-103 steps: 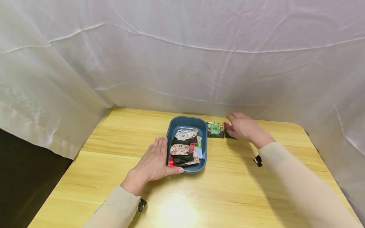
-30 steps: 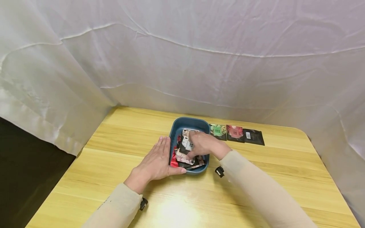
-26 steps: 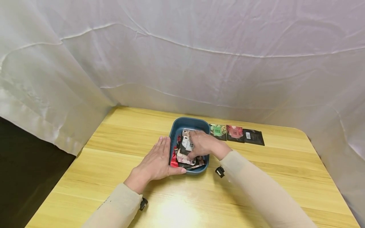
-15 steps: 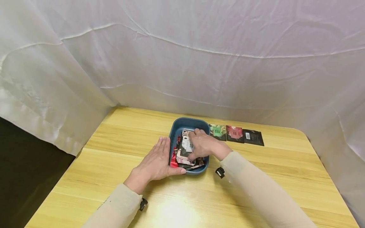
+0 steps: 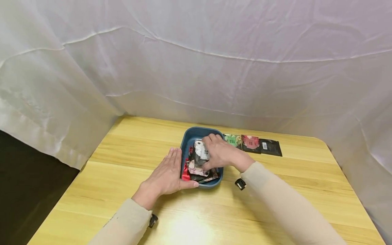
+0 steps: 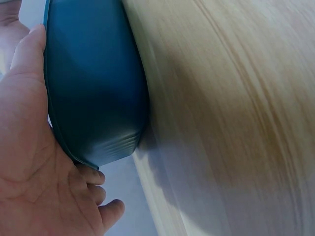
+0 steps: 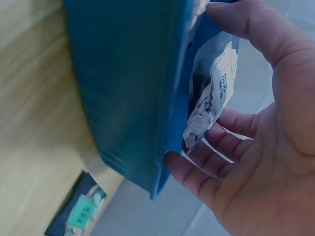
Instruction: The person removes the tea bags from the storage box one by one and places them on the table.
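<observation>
A dark blue box (image 5: 192,134) with rounded corners stands on the table, several small sachets piled inside. My left hand (image 5: 163,175) lies along its left side, fingers straight and thumb at the front rim; in the left wrist view the palm (image 6: 34,172) faces the box wall (image 6: 96,78). My right hand (image 5: 222,153) reaches in over the right rim. Its thumb and curled fingers hold a white-and-black sachet (image 5: 200,151) by its edges. In the right wrist view this sachet (image 7: 219,81) stands tilted above the box edge, between thumb and fingers.
Right of the box lie a green sachet (image 5: 232,140), a red sachet (image 5: 251,143) and a black sachet (image 5: 271,147) with a barcode, side by side in a row. A pale cloth curtain (image 5: 196,85) hangs behind the wooden table (image 5: 137,132).
My right hand has come from the row of sachets into the box and now lifts the white-and-black sachet slightly. The black sachet shows at the row's right end. My left hand stays by the box.
</observation>
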Tool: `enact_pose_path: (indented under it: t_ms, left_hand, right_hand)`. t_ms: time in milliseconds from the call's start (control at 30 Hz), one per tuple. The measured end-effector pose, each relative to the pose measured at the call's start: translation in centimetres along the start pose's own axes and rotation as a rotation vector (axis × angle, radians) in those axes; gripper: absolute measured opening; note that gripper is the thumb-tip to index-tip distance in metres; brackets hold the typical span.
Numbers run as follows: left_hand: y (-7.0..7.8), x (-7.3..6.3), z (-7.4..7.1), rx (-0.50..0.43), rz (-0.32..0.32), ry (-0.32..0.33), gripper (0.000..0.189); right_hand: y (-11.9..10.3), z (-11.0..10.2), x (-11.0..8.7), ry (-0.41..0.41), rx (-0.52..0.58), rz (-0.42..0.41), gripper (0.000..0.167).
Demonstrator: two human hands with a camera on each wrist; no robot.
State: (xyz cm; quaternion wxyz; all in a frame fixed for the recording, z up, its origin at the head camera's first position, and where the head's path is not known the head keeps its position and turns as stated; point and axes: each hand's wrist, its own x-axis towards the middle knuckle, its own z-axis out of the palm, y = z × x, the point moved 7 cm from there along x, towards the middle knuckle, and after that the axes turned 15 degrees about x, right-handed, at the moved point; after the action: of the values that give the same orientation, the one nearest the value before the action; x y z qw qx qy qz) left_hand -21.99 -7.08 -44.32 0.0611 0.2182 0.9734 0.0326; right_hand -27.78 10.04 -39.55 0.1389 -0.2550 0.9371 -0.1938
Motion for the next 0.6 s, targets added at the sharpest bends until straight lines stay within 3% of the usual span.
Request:
enact_pose_path:
  t_ms: [400, 600]
  left_hand:
    - [0.0, 0.1, -0.1, 0.003, 0.002, -0.001, 0.142]
    - [-0.3, 0.0, 0.0, -0.012, -0.008, -0.017, 0.142]
  right_hand:
    - [1.2, -2.6, -2.2, 0.06, 0.007, -0.014, 0.096]
    - [2.1, -3.7, -3.7, 0.105, -0.099, -0.017, 0.096]
